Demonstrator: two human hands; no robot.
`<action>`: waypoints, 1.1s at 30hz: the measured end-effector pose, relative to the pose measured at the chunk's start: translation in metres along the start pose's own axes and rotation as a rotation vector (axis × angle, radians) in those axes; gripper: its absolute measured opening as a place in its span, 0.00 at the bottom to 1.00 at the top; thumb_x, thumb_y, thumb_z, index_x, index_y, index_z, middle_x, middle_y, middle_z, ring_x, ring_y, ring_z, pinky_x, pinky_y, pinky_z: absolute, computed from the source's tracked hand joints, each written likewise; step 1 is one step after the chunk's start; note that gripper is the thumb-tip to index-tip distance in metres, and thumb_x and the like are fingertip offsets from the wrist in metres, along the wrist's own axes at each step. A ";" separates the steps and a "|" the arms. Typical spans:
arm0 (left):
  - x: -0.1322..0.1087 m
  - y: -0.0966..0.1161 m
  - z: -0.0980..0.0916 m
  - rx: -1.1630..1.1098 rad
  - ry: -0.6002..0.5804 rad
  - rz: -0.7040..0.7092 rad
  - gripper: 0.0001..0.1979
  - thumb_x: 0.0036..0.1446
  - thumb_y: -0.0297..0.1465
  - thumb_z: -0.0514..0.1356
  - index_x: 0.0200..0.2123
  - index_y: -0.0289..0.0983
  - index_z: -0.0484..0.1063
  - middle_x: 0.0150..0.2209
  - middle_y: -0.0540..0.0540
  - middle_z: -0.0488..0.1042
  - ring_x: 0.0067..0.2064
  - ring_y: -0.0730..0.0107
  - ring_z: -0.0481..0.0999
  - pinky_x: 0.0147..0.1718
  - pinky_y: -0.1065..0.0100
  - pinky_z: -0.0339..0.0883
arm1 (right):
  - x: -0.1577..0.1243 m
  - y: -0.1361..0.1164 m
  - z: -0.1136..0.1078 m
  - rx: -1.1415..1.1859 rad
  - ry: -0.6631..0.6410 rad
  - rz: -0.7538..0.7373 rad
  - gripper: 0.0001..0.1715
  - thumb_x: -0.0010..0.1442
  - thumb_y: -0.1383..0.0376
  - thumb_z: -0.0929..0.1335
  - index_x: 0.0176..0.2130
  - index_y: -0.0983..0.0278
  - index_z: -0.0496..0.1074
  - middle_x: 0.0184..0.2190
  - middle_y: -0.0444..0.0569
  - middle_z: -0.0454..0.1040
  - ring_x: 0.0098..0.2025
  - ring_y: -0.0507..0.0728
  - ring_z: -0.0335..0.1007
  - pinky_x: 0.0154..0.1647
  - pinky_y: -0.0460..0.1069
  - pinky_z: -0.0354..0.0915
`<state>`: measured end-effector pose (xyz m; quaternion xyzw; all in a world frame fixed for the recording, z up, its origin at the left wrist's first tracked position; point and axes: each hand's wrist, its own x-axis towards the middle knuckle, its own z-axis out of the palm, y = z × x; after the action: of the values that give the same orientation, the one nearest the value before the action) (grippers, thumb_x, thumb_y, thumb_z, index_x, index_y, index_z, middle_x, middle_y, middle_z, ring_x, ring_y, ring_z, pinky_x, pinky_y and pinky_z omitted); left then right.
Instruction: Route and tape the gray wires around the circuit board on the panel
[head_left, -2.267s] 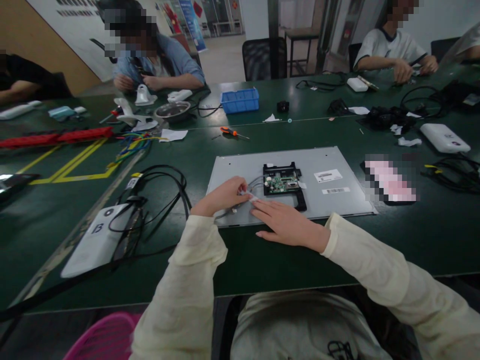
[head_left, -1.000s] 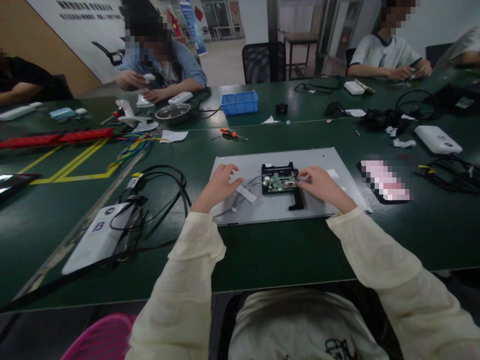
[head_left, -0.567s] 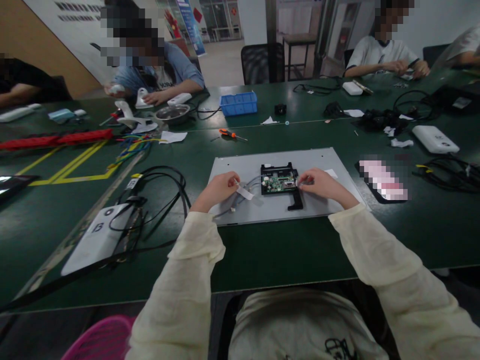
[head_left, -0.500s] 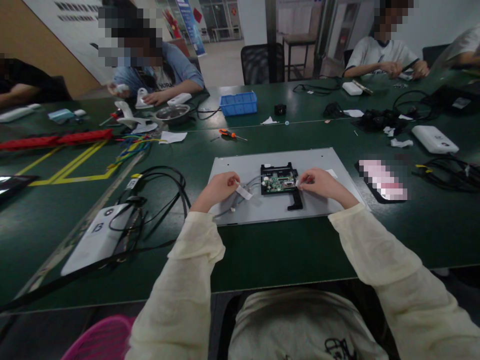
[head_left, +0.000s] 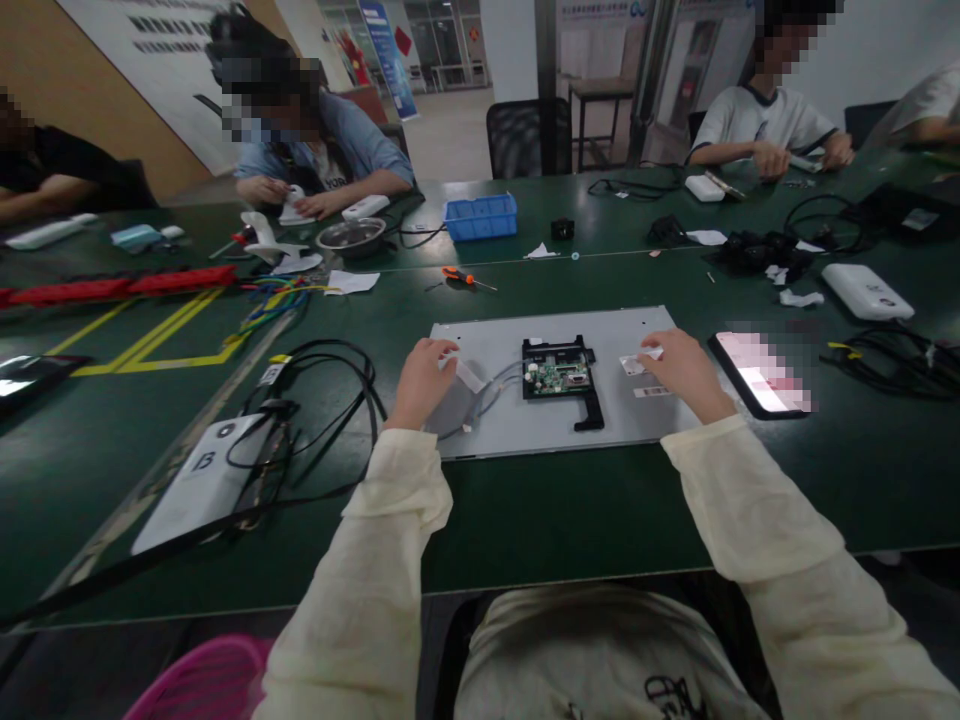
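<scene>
Our right hand (head_left: pixel 686 370) has moved away from the right edge of the circuit board (head_left: pixel 555 375), out over the upper label (head_left: pixel 631 364), just above the barcode label (head_left: pixel 652 393). The small white tab that showed at that board edge is gone from there, so we judge that side freed for the work. The right grip is narrow, fingers bent close together; we cannot tell whether the tab is in it or only the label shows between the fingertips.

Our left hand (head_left: pixel 421 385) pinches the white tape strip (head_left: pixel 470 376) by one end, over the left part of the grey panel (head_left: pixel 517 430). The board sits in its black bracket (head_left: pixel 591 410) near the panel's middle, between our hands, with grey cables (head_left: pixel 491 388) running left from it.

The panel lies flat, and a strip of green tabletop (head_left: pixel 555 520) gives us room along its near edge. Beyond the far edge, the orange screwdriver (head_left: pixel 459 277) lies well apart. Sideways is tighter: the phone (head_left: pixel 761 372) lies just beyond the right hand, and the white power bank (head_left: pixel 199 470) with its black cables takes up the left. The loose grey cables could snag a low sweep of our left hand.
</scene>
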<state>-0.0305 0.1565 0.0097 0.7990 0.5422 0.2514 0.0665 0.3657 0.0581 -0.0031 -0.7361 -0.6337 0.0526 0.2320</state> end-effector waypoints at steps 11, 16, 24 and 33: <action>0.012 0.060 0.012 -0.142 -0.095 0.119 0.13 0.59 0.29 0.53 0.46 0.37 0.70 0.47 0.43 0.70 0.48 0.62 0.72 0.51 0.60 0.64 | -0.011 -0.052 0.019 0.263 0.049 -0.527 0.17 0.64 0.62 0.63 0.50 0.62 0.71 0.51 0.55 0.69 0.55 0.63 0.64 0.57 0.62 0.63; 0.047 0.076 0.037 -0.203 -0.181 0.105 0.13 0.58 0.32 0.56 0.45 0.35 0.70 0.44 0.42 0.71 0.42 0.64 0.73 0.47 0.61 0.67 | -0.025 -0.073 0.023 0.270 -0.133 -0.693 0.21 0.64 0.62 0.64 0.56 0.60 0.67 0.58 0.55 0.65 0.63 0.63 0.57 0.62 0.65 0.59; 0.073 0.080 0.065 -0.254 -0.262 0.038 0.12 0.52 0.32 0.61 0.40 0.34 0.73 0.36 0.43 0.72 0.36 0.64 0.73 0.43 0.61 0.67 | -0.028 -0.079 0.024 0.293 -0.200 -0.621 0.22 0.65 0.64 0.62 0.58 0.62 0.66 0.58 0.54 0.67 0.61 0.61 0.61 0.61 0.62 0.62; 0.081 0.071 0.075 -0.365 -0.230 0.006 0.04 0.52 0.28 0.58 0.32 0.36 0.73 0.27 0.50 0.74 0.32 0.69 0.74 0.35 0.69 0.66 | -0.028 -0.084 0.027 0.309 -0.172 -0.622 0.21 0.65 0.67 0.62 0.57 0.63 0.67 0.55 0.55 0.69 0.59 0.61 0.62 0.61 0.63 0.63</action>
<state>0.0871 0.2131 -0.0018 0.7986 0.4742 0.2528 0.2710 0.2739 0.0467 0.0011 -0.4570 -0.8293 0.1363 0.2913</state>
